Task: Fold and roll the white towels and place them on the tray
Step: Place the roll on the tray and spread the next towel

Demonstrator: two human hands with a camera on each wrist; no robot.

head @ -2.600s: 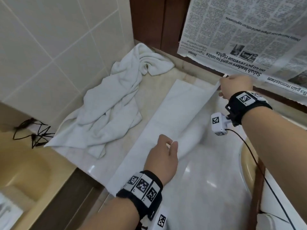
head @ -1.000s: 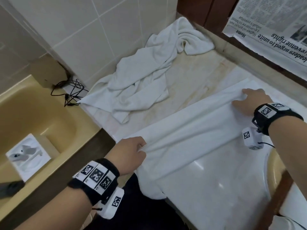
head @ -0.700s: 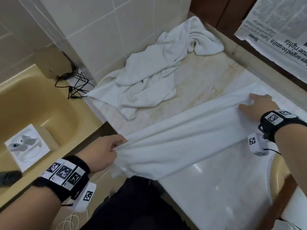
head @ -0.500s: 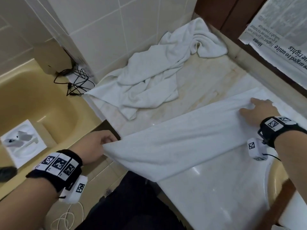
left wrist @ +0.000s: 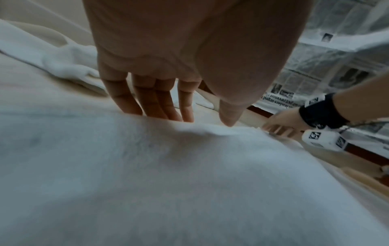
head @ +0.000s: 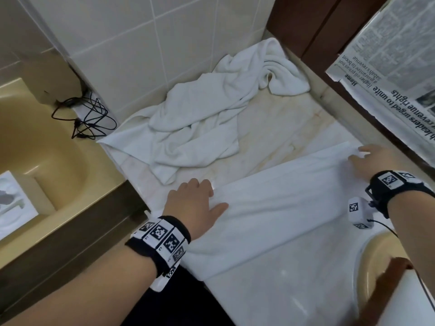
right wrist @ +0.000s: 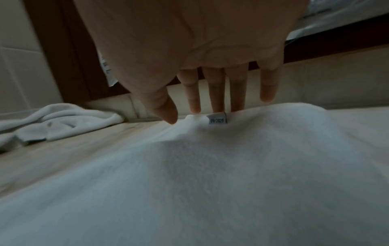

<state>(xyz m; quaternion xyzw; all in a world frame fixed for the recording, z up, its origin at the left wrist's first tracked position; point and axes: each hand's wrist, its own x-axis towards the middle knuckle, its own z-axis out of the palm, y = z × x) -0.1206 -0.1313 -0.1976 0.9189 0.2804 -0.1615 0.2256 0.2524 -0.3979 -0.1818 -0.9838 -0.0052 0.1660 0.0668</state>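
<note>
Towel [head: 270, 215] folded into a long white strip lies flat across the pale marble worktop [head: 277, 137], running from the near left edge, where one end hangs slightly over, to the far right by the wall. Left hand [head: 193, 201] rests palm down on the strip's left part, fingers [left wrist: 147, 103] straight and spread a little, tips touching the cloth at its far edge. Right hand [head: 374, 163] lies flat on the far right end, fingers [right wrist: 216, 93] straight and slightly apart, tips pressing the cloth beside a small sewn label [right wrist: 218, 119]; neither hand grips anything. Both wrists wear black bands with square printed markers. A second towel [head: 211, 118] sits crumpled in the corner of the worktop against the tiled wall [head: 141, 43], well apart from the strip. Newspaper [head: 388, 74] hangs on the wall at the right. A yellow basin [head: 42, 149] and a tangle of black cable [head: 87, 118] lie to the left
</note>
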